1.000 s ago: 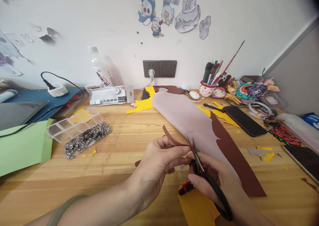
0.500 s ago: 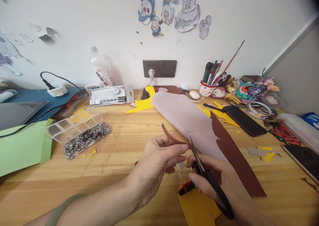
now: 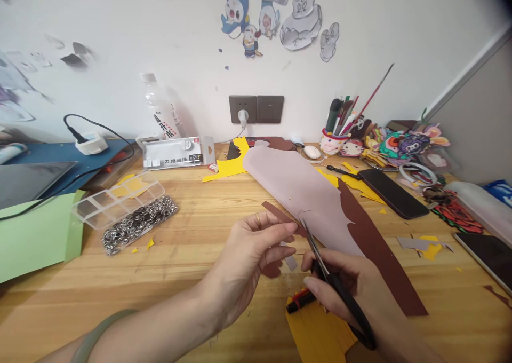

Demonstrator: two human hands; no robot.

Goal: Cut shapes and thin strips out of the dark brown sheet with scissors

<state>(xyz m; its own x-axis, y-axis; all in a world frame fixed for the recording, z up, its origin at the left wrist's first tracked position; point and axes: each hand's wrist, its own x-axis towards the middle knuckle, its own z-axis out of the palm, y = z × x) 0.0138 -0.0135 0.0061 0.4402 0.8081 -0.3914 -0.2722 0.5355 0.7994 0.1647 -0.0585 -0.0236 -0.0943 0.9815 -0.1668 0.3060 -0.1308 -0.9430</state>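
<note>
My left hand pinches a small brown foam piece between thumb and fingers, above the wooden desk. My right hand grips black-handled scissors, whose blades point up at the brown piece and meet its right end. A curled pink foam sheet lies just behind, over a long brown foam sheet. A yellow foam sheet and a small red-and-black object lie under my right hand.
A clear compartment box and a bag of metal eyelets sit at the left, beside green paper. A phone, a pen cup, stickers and yellow scraps crowd the right. A second dark screen lies at the right edge.
The brown piece has turned flatter in my left hand, and my left fingers have spread a little. The scissors have shifted slightly up along the piece.
</note>
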